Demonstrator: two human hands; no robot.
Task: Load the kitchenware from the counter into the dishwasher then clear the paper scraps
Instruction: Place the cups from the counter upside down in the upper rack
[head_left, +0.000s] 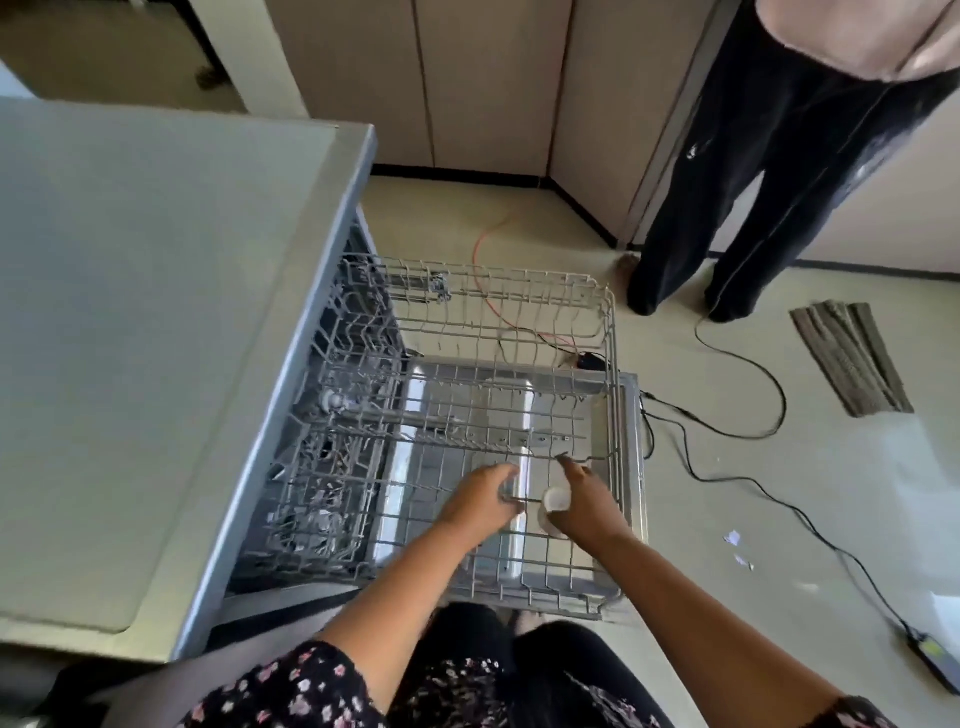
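Note:
The dishwasher's grey wire upper rack (610, 332) is pulled out over the open steel door (631, 415). My left hand (480, 501) reaches into the rack near its front and grips a clear glass (511, 486). Beside it, my right hand (584, 501) holds a small white cup (556, 499) low in the rack, index finger stretched forward. The two hands are close together, almost touching. Paper scraps (735, 543) lie on the floor to the right of the door.
The grey countertop (145, 312) fills the left side. Another person in black trousers (727, 208) stands at the back right. Black cables (753, 405) and an orange cord (485, 249) cross the floor; a power brick (932, 652) and a mat (849, 358) lie right.

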